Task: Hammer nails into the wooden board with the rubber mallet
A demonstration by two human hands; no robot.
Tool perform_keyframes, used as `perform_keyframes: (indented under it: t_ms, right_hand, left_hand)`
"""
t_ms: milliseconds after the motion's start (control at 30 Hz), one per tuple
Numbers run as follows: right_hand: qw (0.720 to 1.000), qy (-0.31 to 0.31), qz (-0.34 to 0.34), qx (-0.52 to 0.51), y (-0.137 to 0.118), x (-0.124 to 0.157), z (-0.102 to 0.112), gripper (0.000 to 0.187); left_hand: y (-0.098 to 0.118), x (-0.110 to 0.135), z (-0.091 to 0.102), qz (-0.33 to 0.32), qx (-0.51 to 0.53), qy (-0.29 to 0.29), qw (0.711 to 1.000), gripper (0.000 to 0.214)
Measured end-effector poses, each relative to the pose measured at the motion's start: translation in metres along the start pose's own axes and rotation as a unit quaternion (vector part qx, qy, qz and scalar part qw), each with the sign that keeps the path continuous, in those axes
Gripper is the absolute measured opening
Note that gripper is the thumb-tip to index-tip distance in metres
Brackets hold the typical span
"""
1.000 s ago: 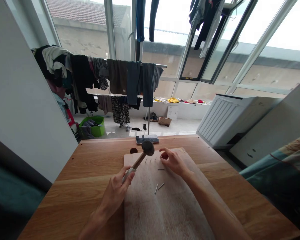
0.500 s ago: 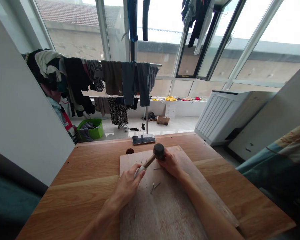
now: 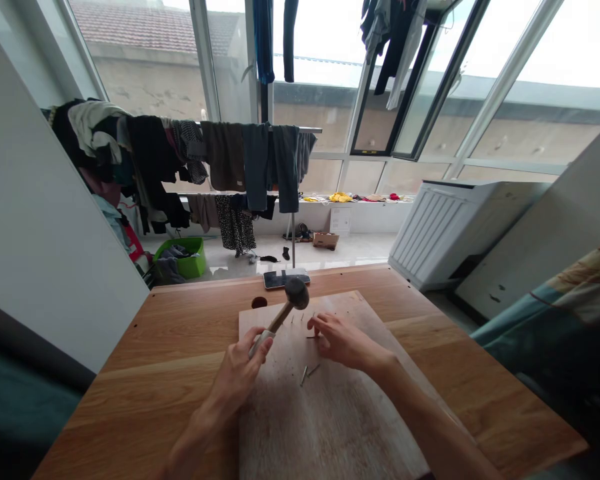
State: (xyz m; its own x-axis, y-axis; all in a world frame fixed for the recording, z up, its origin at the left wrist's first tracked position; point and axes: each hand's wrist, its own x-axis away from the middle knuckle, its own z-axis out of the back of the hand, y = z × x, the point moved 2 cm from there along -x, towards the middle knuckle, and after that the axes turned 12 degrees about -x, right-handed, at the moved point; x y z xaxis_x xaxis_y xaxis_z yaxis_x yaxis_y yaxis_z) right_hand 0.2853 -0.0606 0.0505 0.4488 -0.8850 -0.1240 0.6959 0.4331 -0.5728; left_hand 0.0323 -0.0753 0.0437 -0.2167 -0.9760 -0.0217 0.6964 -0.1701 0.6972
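My left hand (image 3: 243, 363) is wrapped around the pale grip of a rubber mallet (image 3: 297, 293), whose black head is raised over the far part of a wooden board (image 3: 325, 420). Low over the board, my right hand (image 3: 343, 340) has its thumb and fingers apart, right by a loose nail (image 3: 311, 337) that lies flat. Part of that nail is hidden by the fingers. Several thin nails (image 3: 303, 318) stand upright in a row behind it. Closer to me lie two more loose nails (image 3: 304, 375), crossing or nearly touching.
The board rests on a wooden table (image 3: 180, 380). At the table's far edge lies a phone (image 3: 273, 280), with a round dark hole (image 3: 259, 303) nearby. Beyond are a drying rack with clothes (image 3: 225, 157), a green basket (image 3: 195, 260) and a white appliance (image 3: 430, 227).
The mallet and my left hand have shifted left, the head rising off the spot by the nails. My right hand has drawn back toward the flat nail, its fingers spreading.
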Motion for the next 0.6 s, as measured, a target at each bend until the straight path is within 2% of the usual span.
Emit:
perform_keyframes:
  t_ms: [67,167,233,367,467,600]
  right_hand:
    - [0.999,-0.033,-0.012,0.04,-0.006,-0.005,-0.002,0.036]
    - [0.998,-0.046,-0.025,0.043,-0.001,-0.01,0.004,0.033]
    - [0.999,-0.031,-0.028,0.025,0.009,-0.01,0.014,0.029]
    - [0.998,0.04,-0.046,0.012,0.034,-0.007,0.033,0.019]
    - [0.996,0.068,-0.049,0.012,0.046,-0.007,0.035,0.017]
    - [0.997,0.074,-0.034,0.012,0.044,-0.01,0.033,0.022]
  left_hand:
    - [-0.002,0.001,0.002,0.01,0.009,0.001,1.0,0.048]
    - [-0.002,0.003,0.006,0.013,0.015,-0.001,1.0,0.05]
    - [-0.002,0.004,0.009,0.013,0.014,0.0,1.0,0.05]
    - [-0.003,0.005,0.01,0.017,0.014,0.001,1.0,0.05]
    - [-0.004,0.006,0.009,0.022,0.014,-0.003,1.0,0.05]
    - [-0.004,0.006,0.01,0.015,0.013,-0.005,1.0,0.048]
